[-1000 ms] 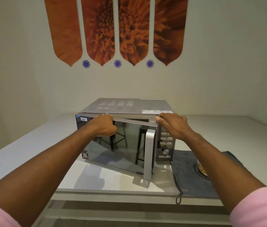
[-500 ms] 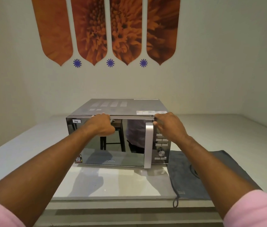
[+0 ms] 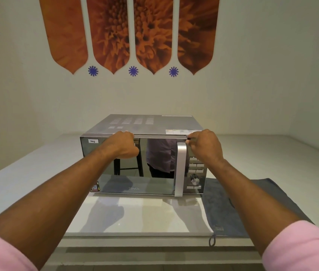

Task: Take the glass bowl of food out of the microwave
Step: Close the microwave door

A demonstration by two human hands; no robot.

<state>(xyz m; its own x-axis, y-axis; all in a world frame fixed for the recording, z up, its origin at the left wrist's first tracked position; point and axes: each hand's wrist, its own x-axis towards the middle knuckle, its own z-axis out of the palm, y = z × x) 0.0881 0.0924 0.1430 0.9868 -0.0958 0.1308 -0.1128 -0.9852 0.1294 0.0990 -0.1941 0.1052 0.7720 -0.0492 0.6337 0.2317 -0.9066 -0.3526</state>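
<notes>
The glass bowl of food is not showing anywhere; presumably it is sitting behind the mirrored door (image 3: 135,165) of the microwave (image 3: 145,153), which is lying flush and hiding the cavity. The left hand (image 3: 124,144) is curling over the door's top edge, and the right hand (image 3: 203,146) is gripping the top corner above the control panel (image 3: 194,171). Bracing the casing while drawing the vertical handle (image 3: 180,169) would serve better. A grey cloth (image 3: 219,210) is lying on the worktop (image 3: 139,214).
</notes>
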